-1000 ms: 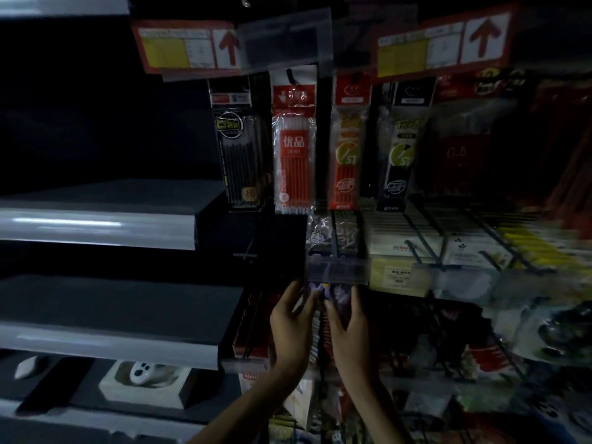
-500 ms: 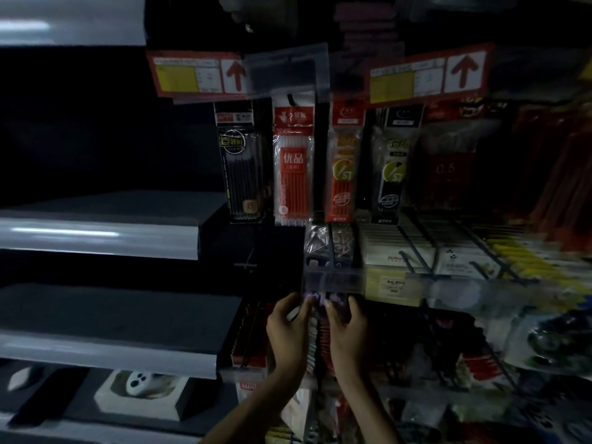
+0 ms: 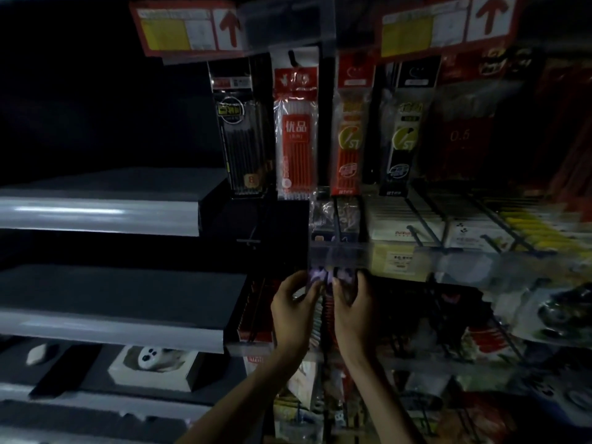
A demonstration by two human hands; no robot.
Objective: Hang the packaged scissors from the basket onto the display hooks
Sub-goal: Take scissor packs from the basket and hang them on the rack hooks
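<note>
Both my hands are raised to a dark display rack just under a clear price strip (image 3: 339, 254). My left hand (image 3: 293, 310) and my right hand (image 3: 352, 310) each pinch the top of a pale purple package (image 3: 320, 277), which seems to be the packaged scissors. The package's top edge sits right under the strip, beside a dark hook rod (image 3: 334, 225). Most of the package is hidden behind my fingers and blurred. No basket is in view.
Refill packs hang above: black (image 3: 240, 136), red-white (image 3: 296, 133), orange (image 3: 350, 136). White boxes (image 3: 403, 219) fill hooks to the right. Grey shelves (image 3: 105, 216) jut out at left; a white boxed item (image 3: 153, 363) lies lower left.
The view has shifted and both hands have closed in slightly on the top of the purple package under the strip. The package stays in both hands.
</note>
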